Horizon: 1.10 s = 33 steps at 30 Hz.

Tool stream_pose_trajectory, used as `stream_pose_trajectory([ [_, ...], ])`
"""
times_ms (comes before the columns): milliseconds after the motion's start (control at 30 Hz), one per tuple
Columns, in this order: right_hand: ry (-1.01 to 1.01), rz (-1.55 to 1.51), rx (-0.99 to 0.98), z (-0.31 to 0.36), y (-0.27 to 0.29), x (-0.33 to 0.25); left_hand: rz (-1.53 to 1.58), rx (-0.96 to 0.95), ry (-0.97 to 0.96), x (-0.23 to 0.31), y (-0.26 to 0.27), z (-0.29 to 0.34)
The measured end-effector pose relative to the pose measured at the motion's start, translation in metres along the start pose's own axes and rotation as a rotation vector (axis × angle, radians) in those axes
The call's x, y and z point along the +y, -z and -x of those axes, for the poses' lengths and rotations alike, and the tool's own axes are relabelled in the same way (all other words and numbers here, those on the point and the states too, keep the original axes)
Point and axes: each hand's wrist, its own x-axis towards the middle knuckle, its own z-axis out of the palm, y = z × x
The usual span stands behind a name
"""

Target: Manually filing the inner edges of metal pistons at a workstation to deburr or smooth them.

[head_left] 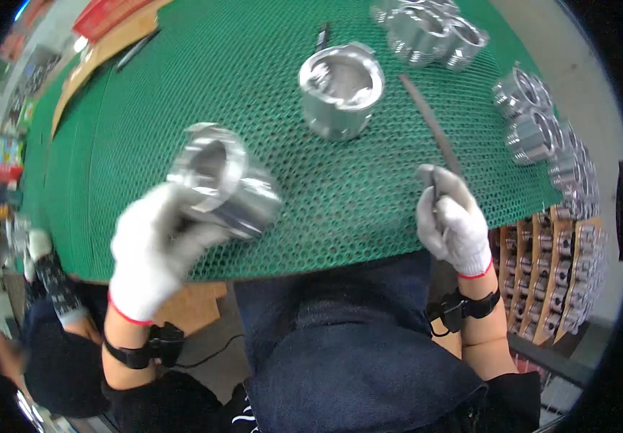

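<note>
**Machined Metal Ring Held Over Green Mesh Bench**

Dark blue trousers (354, 346) fill the lower middle of the view, with the edge of a green mesh mat (181, 108) just beyond them. Both forearms are seen rising from the lower edge, each strapped with a black wristband and each ending in a white knitted glove with a red cuff.

A shiny cylindrical metal part (225, 189) is held in the left hand (154, 249), lifted over the near edge of the mat and tilted so that its open bore is turned up and to the left; the gloved fingers are wrapped around its lower side, though the hand is blurred. A long dark file (432, 126) is clamped in the right hand (454, 224), fingers closed around its near end, while its far end is laid across the mat, pointing away and to the left.

A second, wider metal ring (341, 86) is seen standing alone on the mat, well apart from both hands. More machined parts (430, 29) are clustered at the far edge, and others (535, 123) are lined along the right rim. Wooden racks of small metal pieces (556, 281) are visible below the bench on the right. Another person (44, 339) in dark clothing is partly seen at lower left.
</note>
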Motion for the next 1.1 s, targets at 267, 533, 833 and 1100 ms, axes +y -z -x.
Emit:
stream_pose_trajectory([
  [267, 0.034, 0.019, -0.150, 0.006, 0.001, -0.012, -0.393, 0.391, 0.125, -0.137, 0.047, -0.055],
  [533, 0.058, -0.096, -0.258, 0.002, -0.001, -0.004, -0.410, 0.063, -0.476, 0.034, -0.063, -0.121],
  [833, 0.111, 0.182, 0.156, 0.015, -0.021, -0.009, 0.245, -0.023, -0.281, 0.030, -0.015, -0.023],
  [1100, 0.806, 1.569, -0.074, -0.030, -0.073, 0.002, 0.274, 0.315, -0.157, 0.007, -0.050, -0.020],
])
